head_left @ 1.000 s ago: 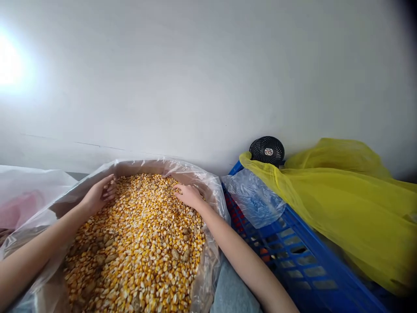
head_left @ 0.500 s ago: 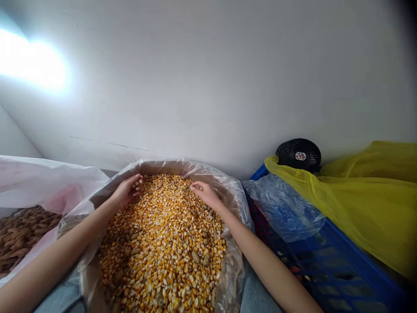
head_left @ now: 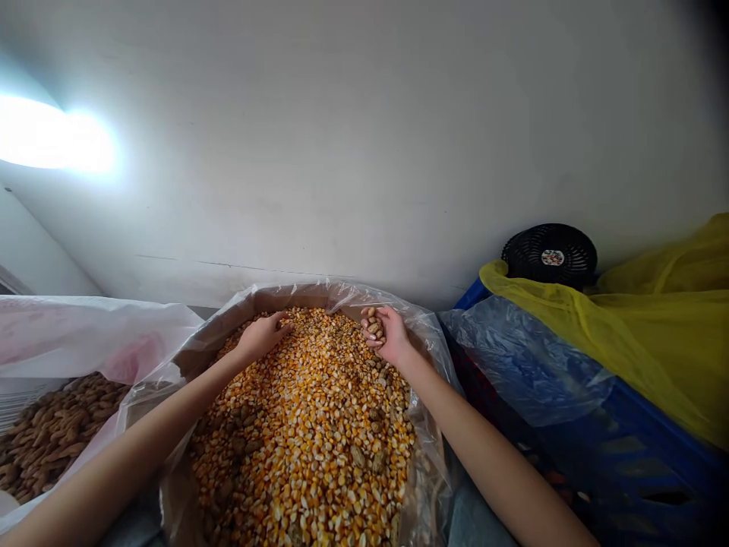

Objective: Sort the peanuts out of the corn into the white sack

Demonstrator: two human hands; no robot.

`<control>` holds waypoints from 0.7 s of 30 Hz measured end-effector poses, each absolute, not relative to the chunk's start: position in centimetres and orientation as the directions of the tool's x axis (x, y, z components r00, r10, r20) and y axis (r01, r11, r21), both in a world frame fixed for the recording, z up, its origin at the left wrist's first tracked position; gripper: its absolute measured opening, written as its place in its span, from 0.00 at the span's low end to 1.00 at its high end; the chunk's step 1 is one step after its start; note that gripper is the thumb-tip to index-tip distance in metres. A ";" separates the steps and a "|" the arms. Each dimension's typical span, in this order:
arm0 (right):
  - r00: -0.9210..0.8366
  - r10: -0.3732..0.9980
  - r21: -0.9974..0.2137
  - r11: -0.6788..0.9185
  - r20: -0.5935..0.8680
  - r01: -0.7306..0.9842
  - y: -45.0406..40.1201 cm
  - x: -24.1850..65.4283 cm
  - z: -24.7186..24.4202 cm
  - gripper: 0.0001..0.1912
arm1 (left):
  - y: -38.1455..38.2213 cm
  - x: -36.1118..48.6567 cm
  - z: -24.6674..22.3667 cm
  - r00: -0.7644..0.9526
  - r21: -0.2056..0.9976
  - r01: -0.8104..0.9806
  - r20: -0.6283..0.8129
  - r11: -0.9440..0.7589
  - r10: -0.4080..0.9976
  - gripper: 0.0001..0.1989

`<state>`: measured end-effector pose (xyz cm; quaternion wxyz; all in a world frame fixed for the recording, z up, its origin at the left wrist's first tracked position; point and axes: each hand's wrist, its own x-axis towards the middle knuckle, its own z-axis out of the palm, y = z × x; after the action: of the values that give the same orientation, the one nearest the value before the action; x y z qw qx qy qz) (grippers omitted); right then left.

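Observation:
Corn kernels (head_left: 319,410) fill a box lined with a clear plastic bag (head_left: 430,365), and scattered unshelled peanuts (head_left: 358,456) lie among them. At the far right part of the corn, my right hand (head_left: 392,338) is turned palm up, its fingers curled around several peanuts (head_left: 374,325). My left hand (head_left: 263,338) is at the far left part of the corn, back upward, with its fingers bent down close to the kernels. Whatever lies in its grip is hidden from view.
To the left, a white bag (head_left: 96,327) holds brown peanut-like pods (head_left: 62,425). On the right stands a blue crate (head_left: 632,448), partly covered by clear plastic (head_left: 529,365) and yellow mesh (head_left: 654,342). A black fan (head_left: 550,254) sits behind it, near the wall (head_left: 353,152).
My right hand has turned palm up, showing the peanuts in it. My left hand has moved right and turned its back upward over the corn. The view has shifted slightly.

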<state>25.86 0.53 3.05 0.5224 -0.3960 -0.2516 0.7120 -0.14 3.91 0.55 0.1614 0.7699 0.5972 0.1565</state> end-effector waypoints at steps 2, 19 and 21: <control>-0.154 0.939 -0.752 -0.340 -0.309 -0.564 0.4 25.9 3.2 0.12 | 4.4 0.3 0.1 0.240 0.368 0.902 0.015 -0.228 0.971 0.19; -0.031 0.976 -0.895 -0.184 -0.215 0.406 -1.6 27.5 3.7 0.13 | 3.6 -4.5 -0.1 0.358 0.786 -0.469 -0.247 0.402 0.901 0.09; -0.023 0.987 -0.628 -0.082 -0.156 0.774 -2.0 27.6 3.3 0.12 | 3.6 -4.4 -0.1 0.366 0.788 -0.471 -0.235 0.397 0.900 0.12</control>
<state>27.57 -1.99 3.26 0.1825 -0.6748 -0.6525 0.2924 -4.38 3.55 -0.08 0.7637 0.3159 0.3397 0.4490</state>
